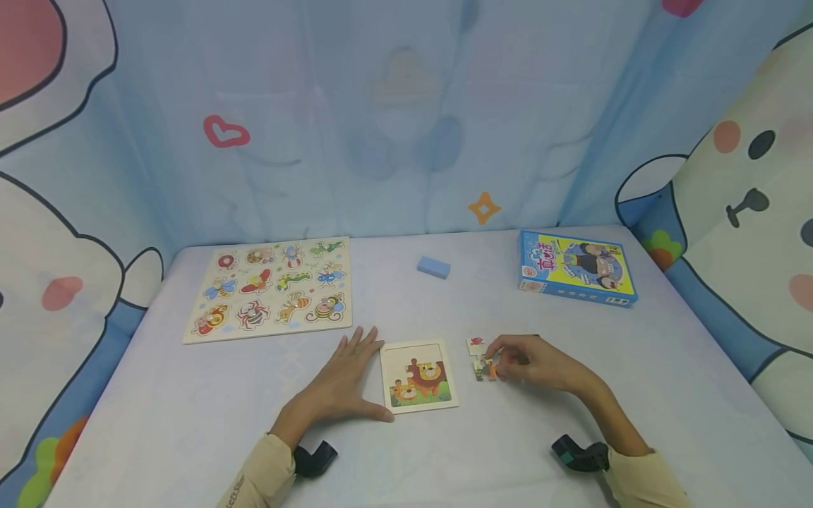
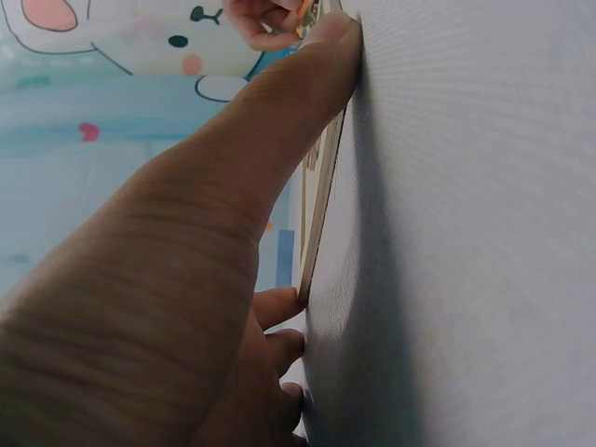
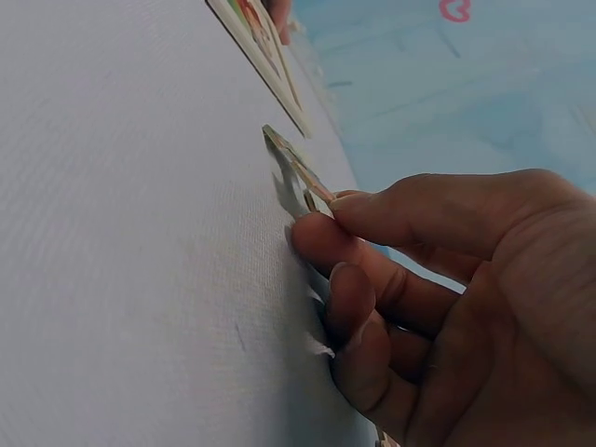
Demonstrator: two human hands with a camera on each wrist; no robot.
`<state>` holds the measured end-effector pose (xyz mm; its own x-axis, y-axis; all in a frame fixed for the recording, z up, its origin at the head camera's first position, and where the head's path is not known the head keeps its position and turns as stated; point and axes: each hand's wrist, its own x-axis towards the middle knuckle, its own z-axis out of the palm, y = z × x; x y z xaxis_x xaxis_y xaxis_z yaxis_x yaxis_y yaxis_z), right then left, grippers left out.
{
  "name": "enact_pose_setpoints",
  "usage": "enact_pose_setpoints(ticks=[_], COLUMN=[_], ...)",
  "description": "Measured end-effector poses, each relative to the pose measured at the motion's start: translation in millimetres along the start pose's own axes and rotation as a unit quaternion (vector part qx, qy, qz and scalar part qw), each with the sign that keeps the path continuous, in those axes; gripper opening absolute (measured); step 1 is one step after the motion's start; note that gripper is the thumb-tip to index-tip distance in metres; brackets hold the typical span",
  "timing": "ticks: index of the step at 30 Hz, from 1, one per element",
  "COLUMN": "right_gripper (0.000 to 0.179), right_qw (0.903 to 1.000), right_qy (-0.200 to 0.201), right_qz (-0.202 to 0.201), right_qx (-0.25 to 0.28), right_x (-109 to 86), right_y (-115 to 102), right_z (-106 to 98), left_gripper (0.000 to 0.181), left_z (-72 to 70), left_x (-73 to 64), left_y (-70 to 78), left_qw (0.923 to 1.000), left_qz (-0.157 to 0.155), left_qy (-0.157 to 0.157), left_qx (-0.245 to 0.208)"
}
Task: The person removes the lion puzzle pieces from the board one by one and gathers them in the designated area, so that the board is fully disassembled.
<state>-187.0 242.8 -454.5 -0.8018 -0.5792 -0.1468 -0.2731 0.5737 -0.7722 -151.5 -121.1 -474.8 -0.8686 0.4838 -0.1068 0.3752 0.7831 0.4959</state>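
Observation:
A small wooden jigsaw tray (image 1: 399,358) lies on the table between the hands, its lower part filled with lion pieces (image 1: 429,378). My left hand (image 1: 339,381) spreads along its left side, the thumb at the near corner and index finger at the far one. In the left wrist view those two digits meet the tray's edge (image 2: 322,200). To the right of the tray, my right hand (image 1: 540,363) pinches a jigsaw piece (image 3: 303,170) between thumb and index finger. The piece is tilted, close over the cloth. Just beyond it lies a piece with a red print (image 1: 476,342).
A wooden board of insect pictures (image 1: 273,291) lies at the back left. A blue block (image 1: 434,267) sits at the back middle. At the back right is a blue and yellow box (image 1: 576,268). A printed curtain (image 1: 406,176) hangs behind the white-covered table (image 1: 190,416).

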Motion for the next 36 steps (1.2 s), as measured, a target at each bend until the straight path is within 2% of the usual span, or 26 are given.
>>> enact_pose_setpoints(ticks=[12,36], right_gripper=[0.021,0.021], right_qw=[0.9995,0.9995], right_qy=[0.012,0.011], right_qz=[0.003,0.008], right_qx=[-0.029,-0.029], right_x=[-1.6,-0.8], right_y=[1.1,2.7], right_z=[-1.6,-0.6], left_gripper=[0.119,0.118], left_z=[-0.2,0.0], left_x=[-0.6,-0.5], left_y=[1.5,1.7], left_qw=[1.0,1.0], left_qz=[0.0,-0.003], left_qy=[-0.001,0.0], left_qx=[0.005,0.008])
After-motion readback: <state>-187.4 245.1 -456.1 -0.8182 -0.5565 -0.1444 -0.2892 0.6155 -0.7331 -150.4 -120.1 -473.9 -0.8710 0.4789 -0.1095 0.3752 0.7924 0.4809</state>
